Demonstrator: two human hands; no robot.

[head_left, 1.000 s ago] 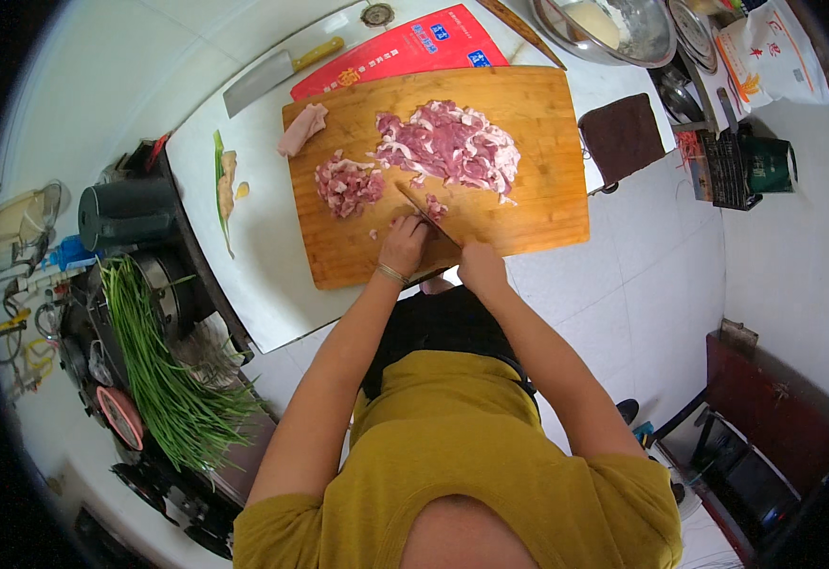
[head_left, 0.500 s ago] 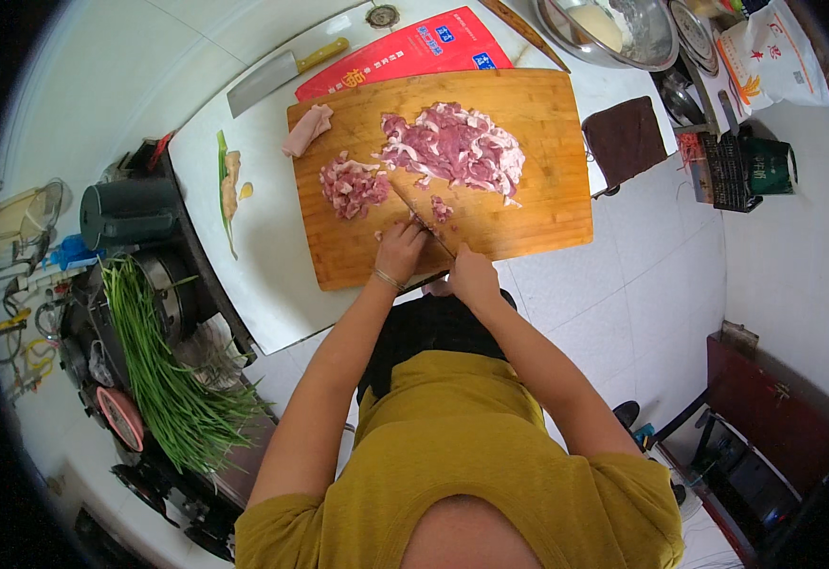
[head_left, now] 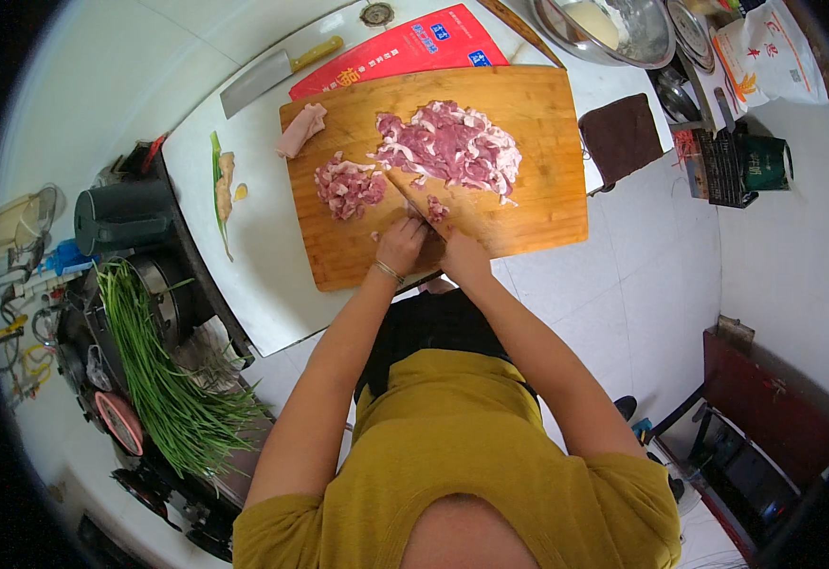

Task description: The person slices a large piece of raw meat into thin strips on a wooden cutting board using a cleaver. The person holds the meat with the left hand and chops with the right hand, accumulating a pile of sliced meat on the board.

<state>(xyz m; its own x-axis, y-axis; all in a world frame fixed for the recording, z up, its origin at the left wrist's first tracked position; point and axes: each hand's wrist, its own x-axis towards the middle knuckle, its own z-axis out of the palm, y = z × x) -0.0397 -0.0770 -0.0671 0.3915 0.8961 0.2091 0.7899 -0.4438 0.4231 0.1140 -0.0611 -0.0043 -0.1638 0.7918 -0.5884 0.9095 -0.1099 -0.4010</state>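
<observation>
The knife (head_left: pixel 414 199), gripped in the right hand (head_left: pixel 466 258), lay slantwise above the board (head_left: pixel 537 213), its tip pointing up and left. The left hand (head_left: pixel 401 247) was just beside the blade, fingers curled; what lay under them was hidden. Raw pink meat lay loosely in a large sliced heap (head_left: pixel 447 147), a smaller diced heap (head_left: pixel 350 187) and a little cluster (head_left: pixel 437 210) near the blade.

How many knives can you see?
2: a yellow-handled rectangular metal cleaver on the white table; a thin-looking metal knife in the right hand. Others may be hidden.
</observation>
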